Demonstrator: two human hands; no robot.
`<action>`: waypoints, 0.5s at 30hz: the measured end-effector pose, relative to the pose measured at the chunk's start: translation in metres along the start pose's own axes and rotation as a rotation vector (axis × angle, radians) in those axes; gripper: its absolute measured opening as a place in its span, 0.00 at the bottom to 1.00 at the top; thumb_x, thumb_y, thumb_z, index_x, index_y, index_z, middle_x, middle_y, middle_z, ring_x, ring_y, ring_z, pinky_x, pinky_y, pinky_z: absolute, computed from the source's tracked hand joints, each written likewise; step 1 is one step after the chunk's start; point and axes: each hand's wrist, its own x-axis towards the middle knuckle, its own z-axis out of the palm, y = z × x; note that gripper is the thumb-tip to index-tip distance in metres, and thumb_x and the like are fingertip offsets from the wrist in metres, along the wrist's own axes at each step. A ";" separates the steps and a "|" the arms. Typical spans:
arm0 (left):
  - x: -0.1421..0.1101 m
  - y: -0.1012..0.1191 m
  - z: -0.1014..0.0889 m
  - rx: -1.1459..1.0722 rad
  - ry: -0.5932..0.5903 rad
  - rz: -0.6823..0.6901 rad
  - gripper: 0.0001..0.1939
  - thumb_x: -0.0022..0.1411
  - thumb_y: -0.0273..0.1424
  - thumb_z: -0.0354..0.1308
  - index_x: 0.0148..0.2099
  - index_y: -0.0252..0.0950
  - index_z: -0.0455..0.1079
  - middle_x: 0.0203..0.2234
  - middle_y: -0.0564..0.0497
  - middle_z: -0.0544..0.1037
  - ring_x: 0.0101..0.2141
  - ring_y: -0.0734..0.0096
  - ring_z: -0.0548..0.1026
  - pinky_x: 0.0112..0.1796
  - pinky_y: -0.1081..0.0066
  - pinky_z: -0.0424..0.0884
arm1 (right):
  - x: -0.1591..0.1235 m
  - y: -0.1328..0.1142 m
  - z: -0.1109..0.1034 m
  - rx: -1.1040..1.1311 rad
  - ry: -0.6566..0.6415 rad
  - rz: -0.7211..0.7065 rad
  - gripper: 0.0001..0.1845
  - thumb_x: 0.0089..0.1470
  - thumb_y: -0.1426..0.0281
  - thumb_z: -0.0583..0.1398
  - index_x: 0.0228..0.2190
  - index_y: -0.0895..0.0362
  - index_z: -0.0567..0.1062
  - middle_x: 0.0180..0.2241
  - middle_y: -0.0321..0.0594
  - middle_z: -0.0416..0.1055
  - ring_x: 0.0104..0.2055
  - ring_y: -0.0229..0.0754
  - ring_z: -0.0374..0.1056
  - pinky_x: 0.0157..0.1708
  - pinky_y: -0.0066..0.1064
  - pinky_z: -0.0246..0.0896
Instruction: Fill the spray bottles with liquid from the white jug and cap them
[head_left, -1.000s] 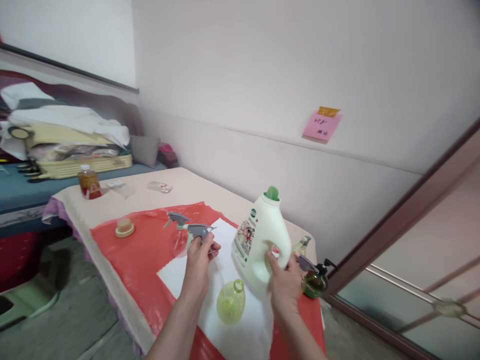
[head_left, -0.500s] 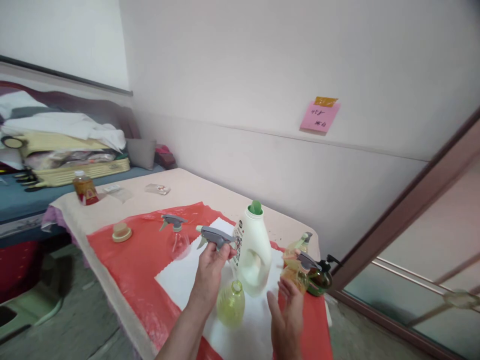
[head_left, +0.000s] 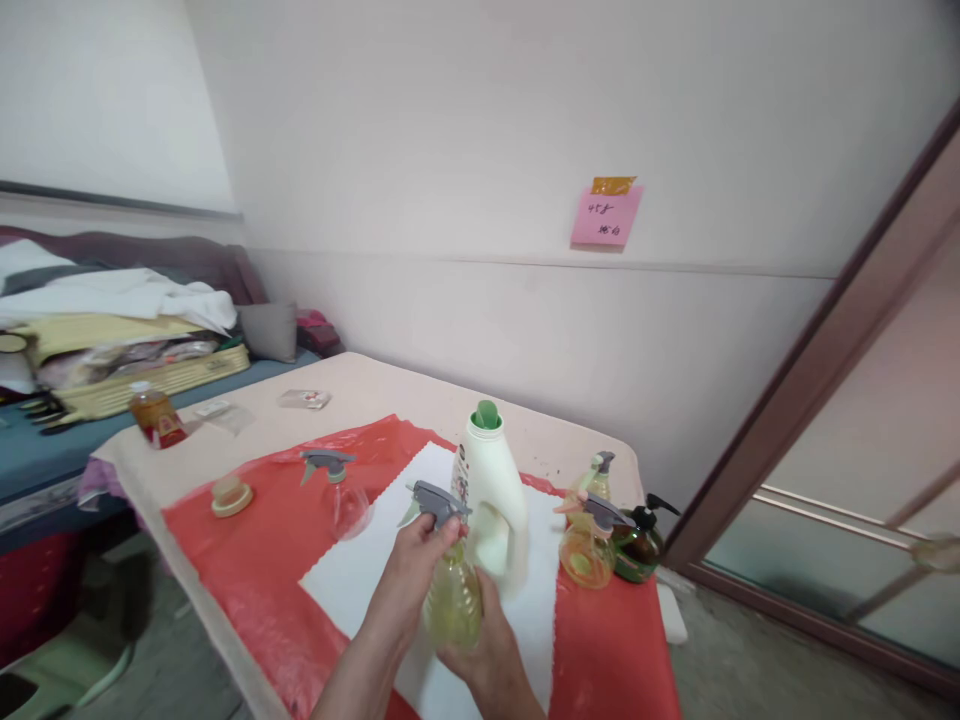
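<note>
My left hand (head_left: 420,560) grips a grey trigger spray head (head_left: 436,500) at the mouth of a clear yellow-green spray bottle (head_left: 452,600). Around the lower right side of that bottle wraps my right hand (head_left: 486,640), its fingers partly hidden behind it. Whether the head is screwed on, I cannot tell. Just behind stands a large pale green jug (head_left: 504,500) with an open neck and a green insert (head_left: 487,414). A white sheet (head_left: 405,510) lies beneath them.
A clear spray bottle (head_left: 346,505) stands left on red plastic (head_left: 262,570), near a beige cap (head_left: 231,496). To the right are an orange-tinted spray bottle (head_left: 586,556), another spray bottle (head_left: 600,480) and a dark pump bottle (head_left: 637,548). An amber bottle (head_left: 157,418) stands far left.
My right hand has moved left from beside the orange-tinted bottle and taken hold of the yellow-green bottle. My left hand has brought the spray head down to its mouth.
</note>
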 end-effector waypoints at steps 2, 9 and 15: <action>0.001 0.001 0.000 -0.053 0.023 -0.004 0.20 0.55 0.46 0.64 0.41 0.35 0.75 0.35 0.47 0.80 0.43 0.60 0.75 0.46 0.63 0.65 | 0.002 -0.006 -0.003 -0.001 0.029 -0.021 0.42 0.36 0.69 0.64 0.55 0.54 0.59 0.47 0.44 0.71 0.45 0.53 0.71 0.44 0.41 0.70; -0.004 0.011 0.005 -0.375 0.050 -0.048 0.18 0.56 0.45 0.65 0.41 0.37 0.73 0.38 0.46 0.80 0.42 0.66 0.77 0.42 0.69 0.69 | -0.002 -0.026 -0.029 -0.099 0.175 -0.097 0.37 0.39 0.70 0.64 0.52 0.50 0.61 0.49 0.43 0.67 0.51 0.55 0.66 0.51 0.45 0.63; -0.012 0.013 0.019 -0.497 0.022 -0.009 0.15 0.58 0.42 0.65 0.42 0.36 0.73 0.39 0.46 0.80 0.45 0.64 0.76 0.44 0.67 0.69 | -0.004 -0.042 -0.042 -0.190 0.185 -0.239 0.35 0.39 0.74 0.64 0.52 0.51 0.66 0.50 0.41 0.68 0.53 0.51 0.65 0.54 0.39 0.61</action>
